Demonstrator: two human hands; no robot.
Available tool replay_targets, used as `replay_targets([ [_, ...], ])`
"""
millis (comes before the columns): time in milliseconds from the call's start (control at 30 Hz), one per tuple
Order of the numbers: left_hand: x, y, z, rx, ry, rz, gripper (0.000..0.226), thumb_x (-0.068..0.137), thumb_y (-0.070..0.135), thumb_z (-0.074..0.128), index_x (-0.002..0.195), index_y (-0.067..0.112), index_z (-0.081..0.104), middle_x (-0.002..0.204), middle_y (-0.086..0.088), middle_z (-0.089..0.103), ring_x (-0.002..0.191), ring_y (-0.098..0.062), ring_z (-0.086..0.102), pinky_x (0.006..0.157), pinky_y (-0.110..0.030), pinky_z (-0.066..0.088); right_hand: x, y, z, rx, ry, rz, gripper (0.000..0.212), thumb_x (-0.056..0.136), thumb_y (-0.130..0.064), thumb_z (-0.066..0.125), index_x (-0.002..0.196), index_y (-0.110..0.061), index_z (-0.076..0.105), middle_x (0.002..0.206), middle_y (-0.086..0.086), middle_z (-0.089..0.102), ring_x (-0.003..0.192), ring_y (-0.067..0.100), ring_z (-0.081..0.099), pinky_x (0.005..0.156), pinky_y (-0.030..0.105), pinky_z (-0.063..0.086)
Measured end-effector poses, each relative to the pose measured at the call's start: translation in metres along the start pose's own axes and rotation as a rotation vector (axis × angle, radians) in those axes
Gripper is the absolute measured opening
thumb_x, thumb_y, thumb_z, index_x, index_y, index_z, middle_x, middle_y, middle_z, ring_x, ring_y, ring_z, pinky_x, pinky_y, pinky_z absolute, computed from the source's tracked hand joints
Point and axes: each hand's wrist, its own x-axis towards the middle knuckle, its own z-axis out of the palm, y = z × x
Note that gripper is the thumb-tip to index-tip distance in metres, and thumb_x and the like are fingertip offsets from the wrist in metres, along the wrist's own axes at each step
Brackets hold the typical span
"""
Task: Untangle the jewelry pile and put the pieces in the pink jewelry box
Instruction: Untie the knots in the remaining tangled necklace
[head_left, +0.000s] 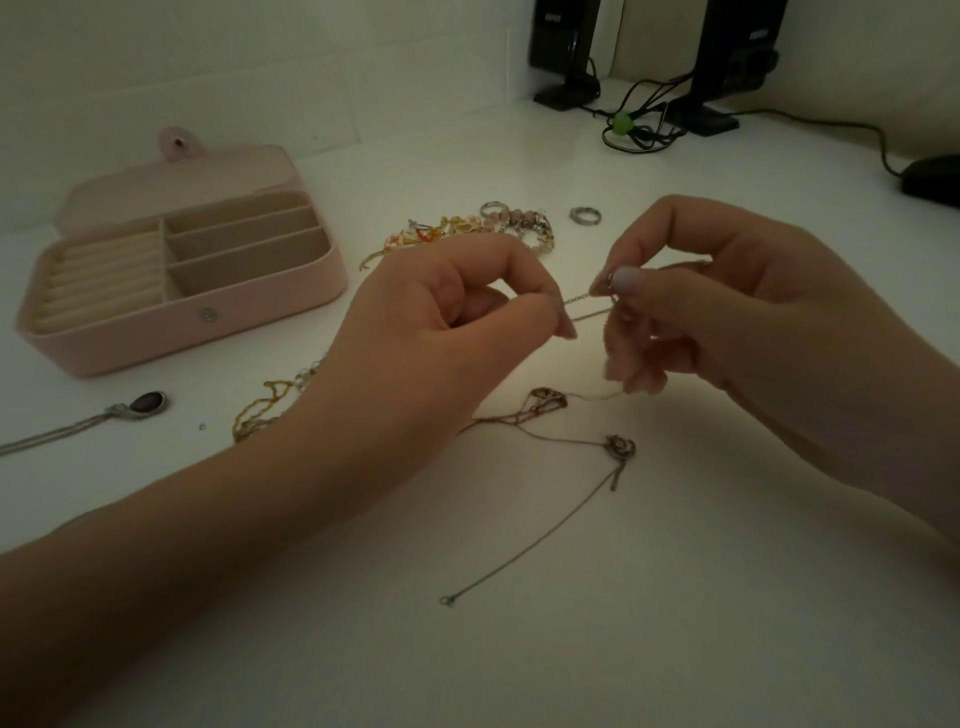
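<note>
My left hand and my right hand each pinch a thin chain stretched between them above the table. The chain hangs down from my right fingers to a tangle and a small flower pendant on the table, with a long tail ending in a clasp. The pink jewelry box stands open at the left, its compartments empty. A pile of beaded and gold pieces lies behind my hands.
A silver ring lies near the pile. A purple-stone pendant necklace and a gold chain lie left of my left wrist. Black speakers with cables and a mouse stand at the back right.
</note>
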Motion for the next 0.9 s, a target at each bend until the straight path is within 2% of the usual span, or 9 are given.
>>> replay_targets([
  [133,-0.0010,0.0011,0.0003,-0.003,-0.013,-0.019,0.018,0.078,0.015,0.054,0.069,0.018,0.069,0.038,0.005,0.029,0.036,-0.008,0.020,0.038,-0.011,0.023,0.0001,-0.0013,0.0002,0.002,0.007,0.026,0.010,0.091,-0.009,0.050,0.082,-0.007,0.055,0.040,-0.003,0.037,0.037,0.010,0.030,0.039,0.019,0.030],
  [200,-0.0018,0.0019,0.0003,0.013,-0.023,-0.023,0.020,0.078,0.013,0.053,0.071,0.018,0.071,0.037,0.005,0.029,0.035,-0.007,0.019,0.037,-0.010,0.023,0.0005,-0.0020,0.0003,-0.004,0.008,0.038,0.009,0.090,-0.010,0.052,0.082,-0.008,0.056,0.039,-0.005,0.032,0.035,0.008,0.025,0.037,0.018,0.025],
  [433,-0.0024,0.0052,-0.0003,0.028,-0.055,-0.031,0.024,0.074,0.012,0.049,0.071,0.019,0.072,0.036,0.007,0.029,0.035,-0.007,0.019,0.038,-0.010,0.022,0.0005,-0.0007,-0.0002,-0.027,0.040,0.045,0.007,0.084,-0.015,0.061,0.080,-0.010,0.063,0.039,-0.006,0.026,0.034,0.009,0.019,0.036,0.019,0.019],
  [567,-0.0011,0.0030,-0.0010,0.013,-0.053,-0.039,0.022,0.072,0.014,0.049,0.062,0.022,0.066,0.036,0.007,0.030,0.035,-0.008,0.019,0.039,-0.012,0.021,0.0002,-0.0029,-0.0002,-0.006,0.010,0.040,0.016,0.072,-0.026,0.064,0.079,-0.012,0.066,0.040,-0.004,0.026,0.035,0.009,0.018,0.037,0.019,0.017],
  [700,-0.0021,0.0034,-0.0007,0.055,-0.085,-0.040,0.022,0.070,0.014,0.048,0.059,0.020,0.066,0.035,0.010,0.032,0.033,-0.005,0.021,0.037,-0.010,0.021,-0.0009,-0.0038,-0.0013,0.033,-0.047,0.073,0.015,0.068,-0.026,0.068,0.076,-0.013,0.067,0.042,0.000,0.024,0.036,0.010,0.017,0.039,0.022,0.014],
  [767,-0.0032,0.0026,-0.0002,0.076,-0.116,-0.052,0.021,0.070,0.013,0.049,0.060,0.017,0.067,0.035,0.012,0.032,0.033,-0.003,0.021,0.036,-0.009,0.021,-0.0012,-0.0035,-0.0012,0.042,-0.083,0.071,0.010,0.069,-0.023,0.074,0.073,-0.017,0.068,0.043,0.005,0.025,0.037,0.011,0.017,0.039,0.020,0.015],
  [900,-0.0063,0.0037,0.0009,0.084,-0.094,-0.029,0.006,0.077,0.023,0.062,0.076,0.019,0.066,0.037,0.012,0.030,0.034,-0.004,0.022,0.038,-0.010,0.023,-0.0008,-0.0018,-0.0018,0.017,-0.059,0.050,0.015,0.065,-0.028,0.068,0.073,-0.015,0.069,0.037,-0.004,0.028,0.037,0.011,0.017,0.041,0.022,0.014],
])
